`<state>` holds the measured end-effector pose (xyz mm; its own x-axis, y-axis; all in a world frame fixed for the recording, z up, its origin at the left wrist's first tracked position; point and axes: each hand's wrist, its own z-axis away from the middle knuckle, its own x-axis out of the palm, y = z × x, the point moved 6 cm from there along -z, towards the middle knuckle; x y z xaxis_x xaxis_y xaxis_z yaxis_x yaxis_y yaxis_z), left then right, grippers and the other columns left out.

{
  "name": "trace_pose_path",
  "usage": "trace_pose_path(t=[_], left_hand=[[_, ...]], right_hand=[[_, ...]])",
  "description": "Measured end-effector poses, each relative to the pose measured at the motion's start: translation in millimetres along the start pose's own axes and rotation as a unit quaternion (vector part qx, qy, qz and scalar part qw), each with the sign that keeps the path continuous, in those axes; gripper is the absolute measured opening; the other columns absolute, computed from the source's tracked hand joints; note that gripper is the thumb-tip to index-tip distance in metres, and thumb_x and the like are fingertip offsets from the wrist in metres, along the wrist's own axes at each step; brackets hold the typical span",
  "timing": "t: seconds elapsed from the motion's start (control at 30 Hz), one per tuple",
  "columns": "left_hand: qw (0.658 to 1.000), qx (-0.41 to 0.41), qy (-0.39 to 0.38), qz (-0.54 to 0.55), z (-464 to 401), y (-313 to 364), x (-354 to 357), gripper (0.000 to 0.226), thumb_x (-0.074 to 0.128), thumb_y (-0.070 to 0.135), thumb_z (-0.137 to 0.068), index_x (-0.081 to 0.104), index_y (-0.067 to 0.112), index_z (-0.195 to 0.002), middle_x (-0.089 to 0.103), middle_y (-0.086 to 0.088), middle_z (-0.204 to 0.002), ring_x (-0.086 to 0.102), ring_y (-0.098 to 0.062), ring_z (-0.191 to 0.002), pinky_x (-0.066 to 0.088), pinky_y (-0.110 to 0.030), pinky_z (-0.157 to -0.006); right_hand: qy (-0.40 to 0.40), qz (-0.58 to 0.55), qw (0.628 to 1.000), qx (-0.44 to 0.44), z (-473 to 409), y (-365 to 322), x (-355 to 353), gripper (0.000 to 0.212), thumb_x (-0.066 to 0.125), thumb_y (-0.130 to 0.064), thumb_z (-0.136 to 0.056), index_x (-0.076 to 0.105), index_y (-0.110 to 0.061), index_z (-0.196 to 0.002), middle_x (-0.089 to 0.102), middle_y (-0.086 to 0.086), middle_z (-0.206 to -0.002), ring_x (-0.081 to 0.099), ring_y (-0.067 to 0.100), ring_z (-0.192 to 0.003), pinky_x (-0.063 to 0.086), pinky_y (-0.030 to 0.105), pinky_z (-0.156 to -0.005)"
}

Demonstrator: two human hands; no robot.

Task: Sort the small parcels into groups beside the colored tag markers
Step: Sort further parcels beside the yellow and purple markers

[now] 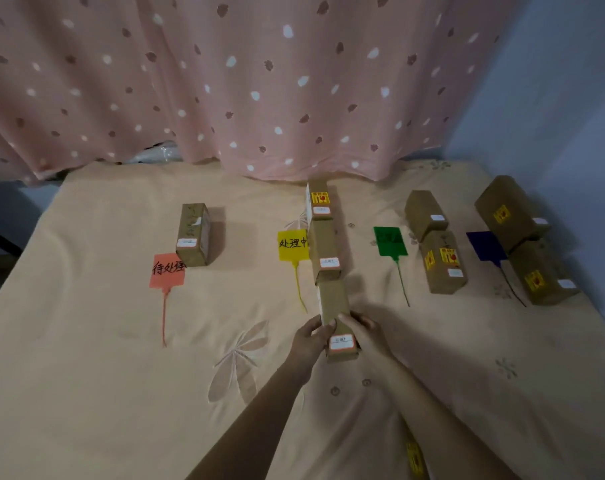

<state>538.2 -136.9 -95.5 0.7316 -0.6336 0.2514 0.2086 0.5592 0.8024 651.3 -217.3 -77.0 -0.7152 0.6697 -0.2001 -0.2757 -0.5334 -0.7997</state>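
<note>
- The orange tag (167, 270) is showing handwritten "待处理".
- The yellow tag (292, 245) is showing "处理中".
- Parcel labels and the green tag's (390, 241) writing are staying illegible.

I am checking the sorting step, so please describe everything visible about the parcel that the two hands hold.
The parcel is a long brown cardboard box with a white label near its front end. The left hand and the right hand grip its sides. It lies lengthwise, in line behind two similar boxes beside the yellow tag, on the beige cloth. Label text is unreadable.
</note>
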Motion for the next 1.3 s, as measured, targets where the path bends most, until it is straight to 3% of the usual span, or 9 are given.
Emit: trace_pose_path(t=[0.13,0.3,0.47,0.67,0.87,0.93,1.03,1.13,1.3], left_hand=[[1.000,-0.006,0.023,-0.001,-22,-9,-3,0.030,0.064,0.026,-0.090,0.068,0.016,-0.118,0.073,-0.012,-0.111,0.071,-0.026,-0.098,0.057,-0.039,-0.087],[1.000,0.000,0.027,-0.011,-34,-8,-6,0.041,0.067,0.034,-0.082,0.067,0.016,-0.120,0.071,-0.012,-0.114,0.069,-0.028,-0.104,0.055,-0.045,-0.092],[0.999,-0.009,0.036,-0.026,-41,-5,-8,0.034,0.063,0.022,-0.091,0.064,0.010,-0.123,0.069,-0.015,-0.114,0.069,-0.020,-0.090,0.054,-0.024,-0.070],[0.999,-0.013,0.035,-0.021,-49,-9,-5,0.044,0.069,0.030,-0.084,0.063,0.012,-0.124,0.069,-0.014,-0.117,0.070,-0.024,-0.097,0.055,-0.027,-0.070],[0.998,-0.018,0.053,-0.033,-47,-9,-4,0.019,0.064,0.019,-0.091,0.064,0.016,-0.110,0.068,-0.006,-0.100,0.067,-0.012,-0.078,0.049,-0.014,-0.055],[0.997,-0.022,0.065,-0.031,-43,-8,-4,0.015,0.065,0.020,-0.090,0.061,0.019,-0.104,0.066,0.001,-0.098,0.066,-0.009,-0.081,0.049,-0.012,-0.055],[0.996,-0.020,0.081,-0.036,-33,-4,-4,0.019,0.065,0.020,-0.090,0.056,0.016,-0.106,0.061,0.008,-0.096,0.060,-0.002,-0.081,0.047,-0.012,-0.056],[0.995,-0.028,0.077,-0.051,-26,-7,2,0.025,0.064,0.015,-0.090,0.061,0.010,-0.115,0.065,-0.003,-0.107,0.062,-0.008,-0.083,0.047,-0.016,-0.062],[0.997,-0.012,0.057,-0.053,-21,-7,17,0.041,0.060,-0.003,-0.087,0.058,0.003,-0.127,0.067,-0.015,-0.115,0.064,-0.023,-0.095,0.051,-0.026,-0.075]], right_hand=[[-0.001,0.001,1.000,0.006,-19,2,3,0.027,0.073,-0.034,-0.080,0.070,-0.019,-0.101,0.074,0.005,-0.098,0.071,0.022,-0.092,0.056,0.043,-0.090],[-0.004,-0.030,0.999,0.011,-31,2,6,0.024,0.070,-0.021,-0.087,0.062,-0.017,-0.109,0.069,0.000,-0.097,0.067,0.011,-0.084,0.051,0.021,-0.070],[-0.026,-0.031,0.999,0.034,-45,7,9,0.032,0.070,-0.022,-0.086,0.064,-0.015,-0.117,0.072,0.000,-0.099,0.071,0.015,-0.086,0.056,0.028,-0.074],[-0.024,-0.026,0.999,0.036,-53,10,6,0.035,0.070,-0.028,-0.085,0.064,-0.018,-0.118,0.073,0.001,-0.103,0.072,0.018,-0.089,0.057,0.035,-0.082],[-0.031,-0.012,0.999,0.029,-48,10,5,0.031,0.068,-0.028,-0.087,0.064,-0.017,-0.116,0.072,0.003,-0.102,0.071,0.018,-0.087,0.056,0.029,-0.073],[-0.029,-0.014,0.999,0.022,-45,8,3,0.030,0.067,-0.026,-0.087,0.064,-0.016,-0.115,0.073,0.005,-0.102,0.071,0.019,-0.087,0.056,0.029,-0.072],[-0.034,0.001,0.999,0.026,-40,12,1,0.033,0.070,-0.031,-0.081,0.066,-0.019,-0.111,0.074,0.003,-0.100,0.072,0.022,-0.091,0.058,0.042,-0.086],[-0.046,0.038,0.998,0.011,-41,18,0,0.041,0.070,-0.041,-0.068,0.065,-0.028,-0.106,0.074,-0.001,-0.101,0.071,0.022,-0.094,0.056,0.047,-0.091],[-0.026,0.079,0.996,-0.020,-38,14,-9,0.036,0.071,-0.024,-0.081,0.061,-0.023,-0.115,0.069,-0.001,-0.108,0.066,0.021,-0.102,0.051,0.042,-0.097]])
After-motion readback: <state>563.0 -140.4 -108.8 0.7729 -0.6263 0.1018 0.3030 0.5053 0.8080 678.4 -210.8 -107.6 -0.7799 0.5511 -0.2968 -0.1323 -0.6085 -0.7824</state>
